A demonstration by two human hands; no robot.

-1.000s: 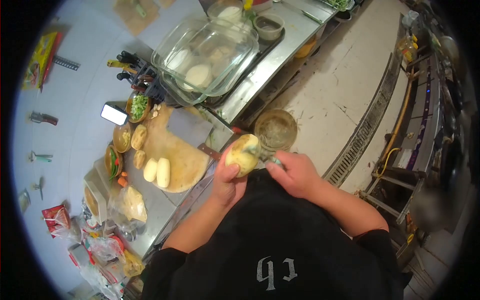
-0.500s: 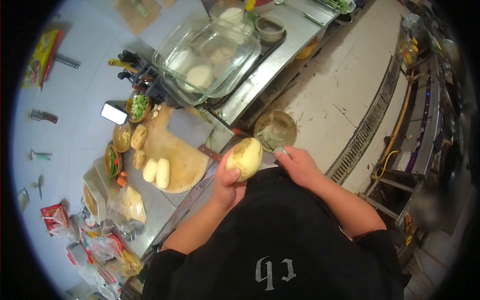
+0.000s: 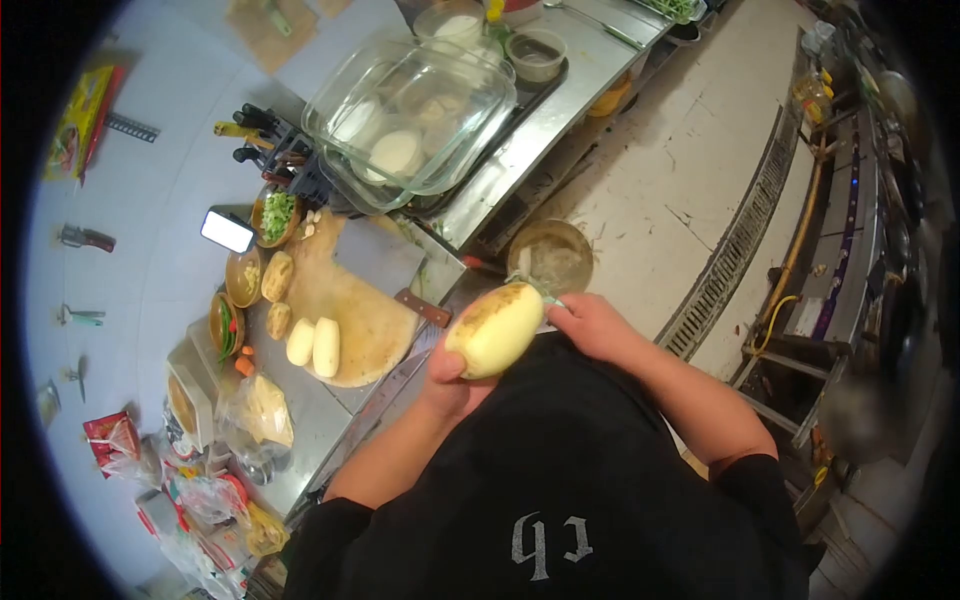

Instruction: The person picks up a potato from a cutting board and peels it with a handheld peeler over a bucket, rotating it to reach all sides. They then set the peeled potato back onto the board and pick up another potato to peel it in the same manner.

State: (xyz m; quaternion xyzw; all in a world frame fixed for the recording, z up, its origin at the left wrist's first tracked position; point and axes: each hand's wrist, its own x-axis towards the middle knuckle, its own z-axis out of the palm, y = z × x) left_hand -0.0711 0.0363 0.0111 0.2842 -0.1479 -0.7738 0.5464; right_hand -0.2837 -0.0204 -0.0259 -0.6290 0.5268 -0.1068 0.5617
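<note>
A large, partly peeled potato point(image 3: 497, 332) rests in my left hand point(image 3: 452, 383), with a strip of brown skin along its upper side. My right hand point(image 3: 592, 325) is closed on the pale green handle of a peeler point(image 3: 550, 301), whose head is at the potato's far end. Beyond the potato, a bin point(image 3: 572, 262) with peelings stands on the floor. Two peeled potatoes point(image 3: 325, 347) lie on the round cutting board point(image 3: 372, 318), near a cleaver with a brown handle point(image 3: 423, 308). Two unpeeled potatoes point(image 3: 278, 276) lie at the board's left edge.
Glass dishes point(image 3: 420, 120) stand on the counter at the top. Left of the board are bowls of chopped greens point(image 3: 277, 215) and chillies point(image 3: 224, 325), a lit phone point(image 3: 228, 231) and a knife rack point(image 3: 285, 150). A floor drain point(image 3: 730, 240) runs at the right.
The potato has turned in my left hand and now lies longer toward the right, showing a different side. The peeler has come up against its far end.
</note>
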